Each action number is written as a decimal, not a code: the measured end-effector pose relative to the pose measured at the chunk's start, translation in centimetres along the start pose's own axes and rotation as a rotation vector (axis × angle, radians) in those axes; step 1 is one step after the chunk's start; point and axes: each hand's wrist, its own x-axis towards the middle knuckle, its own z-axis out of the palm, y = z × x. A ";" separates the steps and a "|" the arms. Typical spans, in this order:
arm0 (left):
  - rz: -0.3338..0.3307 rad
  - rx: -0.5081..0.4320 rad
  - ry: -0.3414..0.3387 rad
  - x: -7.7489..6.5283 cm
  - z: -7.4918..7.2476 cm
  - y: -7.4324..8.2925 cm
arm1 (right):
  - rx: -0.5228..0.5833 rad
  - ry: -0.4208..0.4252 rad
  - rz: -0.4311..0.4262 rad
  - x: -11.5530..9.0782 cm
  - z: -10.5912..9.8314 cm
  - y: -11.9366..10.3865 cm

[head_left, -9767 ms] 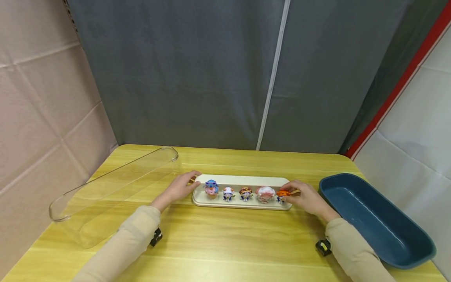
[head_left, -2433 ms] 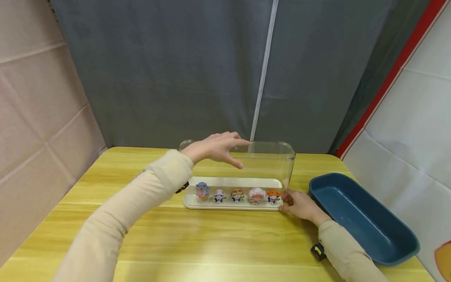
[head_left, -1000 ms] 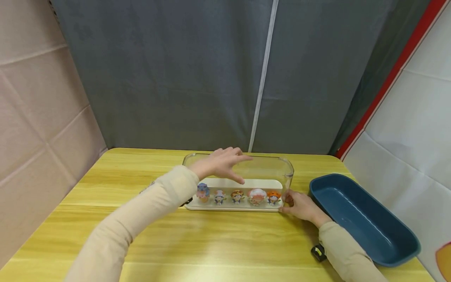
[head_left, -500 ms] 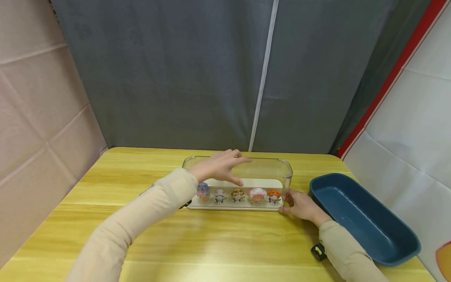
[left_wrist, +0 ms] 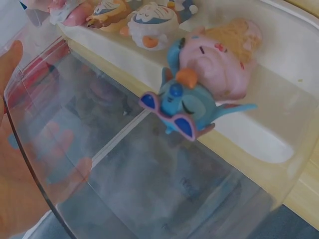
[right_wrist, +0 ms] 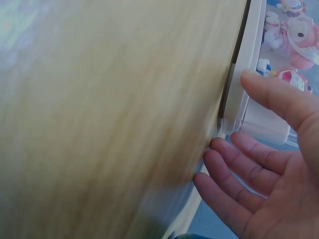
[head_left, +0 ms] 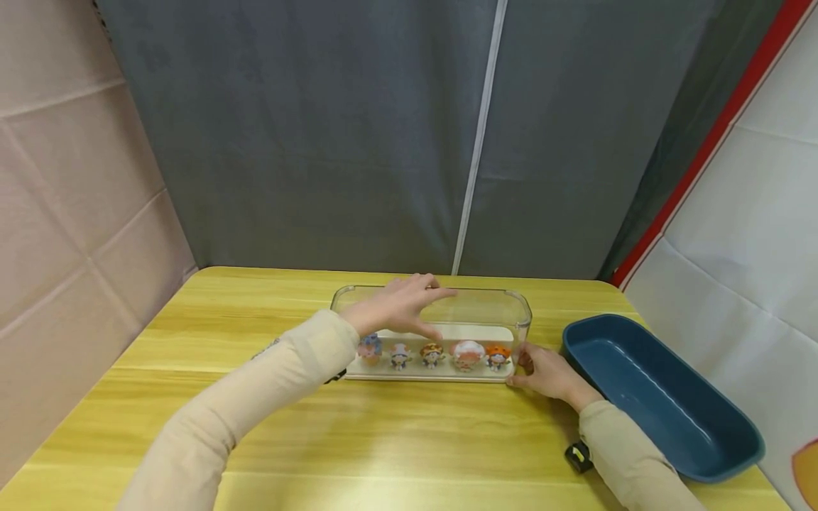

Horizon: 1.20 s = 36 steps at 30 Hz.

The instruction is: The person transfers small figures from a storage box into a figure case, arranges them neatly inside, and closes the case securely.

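My left hand (head_left: 399,304) holds a long clear cover (head_left: 488,305) from above, thumb on the near side and fingers on the far side. In the left wrist view, fingertips show through the clear wall. The cover stands over a white tray (head_left: 424,379); whether its lower edge is fully seated I cannot tell. Inside stands a row of several small figurines, among them a blue one with sunglasses (left_wrist: 192,107), a large pink and white one (head_left: 468,356) and an orange-hatted one (head_left: 497,357). My right hand (head_left: 548,372) grips the tray's right end, thumb against its near edge.
A deep blue-green basin (head_left: 664,397) stands at the right of the wooden table (head_left: 409,440), close beyond my right hand. A grey curtain (head_left: 319,142) hangs behind the table, and pale padded walls rise at both sides.
Much earlier the cover lay at the left and my right hand held the orange figurine. Since then my left hand has brought the cover over the tray and lowered it, lately only slightly.
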 end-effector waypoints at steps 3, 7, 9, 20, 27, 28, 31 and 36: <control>-0.003 -0.005 0.004 0.0 0.1 0.0 | 0.000 -0.002 0.011 0.0 -0.1 -0.1; -0.005 -0.020 0.002 0.0 0.2 0.0 | 0.005 -0.002 0.016 0.0 -0.2 -0.1; -0.001 -0.029 0.003 0.0 0.3 0.0 | 0.009 -0.004 0.016 0.0 -0.2 0.0; -0.031 -0.020 0.019 -0.8 0.1 -0.3 | -0.003 -0.054 0.064 -0.1 -1.6 -0.6; -0.088 -0.013 0.293 -4.0 -2.5 -1.7 | -0.038 0.041 0.036 -0.9 -4.7 -1.7; -0.092 -0.009 0.341 -4.6 -2.7 -2.1 | -0.052 0.066 0.026 -1.0 -5.1 -1.8; -0.136 0.026 0.479 -6.6 -3.1 -3.2 | -0.100 0.142 0.009 -1.5 -6.2 -2.0; -0.264 0.084 0.622 -9.9 -2.4 -4.8 | -0.179 0.215 0.047 -2.4 -7.7 -2.4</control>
